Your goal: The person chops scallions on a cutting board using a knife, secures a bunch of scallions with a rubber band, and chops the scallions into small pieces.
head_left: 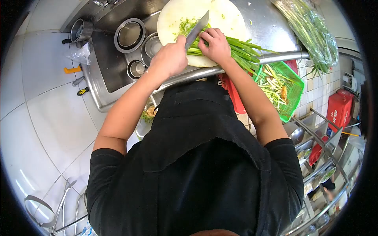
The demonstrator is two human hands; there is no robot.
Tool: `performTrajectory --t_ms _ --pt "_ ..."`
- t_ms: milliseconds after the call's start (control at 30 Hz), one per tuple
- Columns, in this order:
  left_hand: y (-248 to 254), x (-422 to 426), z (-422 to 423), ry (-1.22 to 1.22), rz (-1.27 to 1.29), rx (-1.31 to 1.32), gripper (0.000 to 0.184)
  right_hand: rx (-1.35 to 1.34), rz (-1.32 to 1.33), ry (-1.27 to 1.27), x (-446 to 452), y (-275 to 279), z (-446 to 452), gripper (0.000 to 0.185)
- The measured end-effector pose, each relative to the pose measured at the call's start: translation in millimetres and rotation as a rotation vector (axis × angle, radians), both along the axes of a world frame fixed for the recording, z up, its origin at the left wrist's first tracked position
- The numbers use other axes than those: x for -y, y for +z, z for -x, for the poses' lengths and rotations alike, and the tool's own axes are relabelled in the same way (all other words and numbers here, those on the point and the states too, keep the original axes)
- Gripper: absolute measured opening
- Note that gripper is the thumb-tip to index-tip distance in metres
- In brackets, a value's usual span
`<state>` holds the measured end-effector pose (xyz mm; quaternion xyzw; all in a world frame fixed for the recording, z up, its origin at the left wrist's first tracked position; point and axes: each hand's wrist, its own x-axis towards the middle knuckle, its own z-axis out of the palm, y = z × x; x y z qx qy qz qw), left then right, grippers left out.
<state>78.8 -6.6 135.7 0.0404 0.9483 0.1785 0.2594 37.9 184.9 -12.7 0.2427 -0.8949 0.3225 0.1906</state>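
My left hand is closed round the handle of a kitchen knife, its blade pointing up and to the right over a round white cutting board. The fingers of my right hand are curled and pressed on a bunch of green onions, close beside the blade. The long green leaves stretch right, past the board and over the counter edge. Finely cut green pieces lie on the board to the left of the blade. The knife handle is mostly hidden in my left hand.
A metal sink rim with several round metal containers is at left. Knife handles stick out beside it. A green basket of pale vegetable strips sits below my right forearm. Bagged green onions lie at upper right.
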Motion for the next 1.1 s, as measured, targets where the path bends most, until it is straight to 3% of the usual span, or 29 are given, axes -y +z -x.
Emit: performTrajectory --t_ms 167,267,633,733,867,967,1100 --pt "13.7 9.5 -26.2 -0.003 0.035 0.086 0.025 -0.022 0.014 -0.009 0.5 -3.6 -0.8 0.014" --pt "-32.1 -10.8 -13.7 0.034 0.005 0.022 0.033 -0.018 0.012 -0.002 3.5 -6.6 -1.4 0.014" --pt "-49.7 -4.0 -0.7 0.031 -0.019 0.059 0.033 -0.020 0.032 -0.032 2.5 -4.4 -1.9 0.014" --pt "-53.2 6.7 -34.5 0.080 0.012 0.107 0.032 -0.017 0.041 -0.025 2.5 -5.1 -0.8 0.013" --pt "-86.1 -2.8 -4.0 0.080 -0.083 -0.019 0.031 -0.026 0.055 -0.013 2.3 -2.6 -1.4 0.013" --pt "-57.5 -9.9 29.3 -0.001 -0.061 -0.040 0.034 -0.042 0.064 -0.025 2.2 -3.9 -0.9 0.013" --pt "-12.2 -6.7 4.0 0.006 -0.034 0.004 0.032 -0.029 0.072 -0.036 1.8 -1.1 -2.1 0.014"
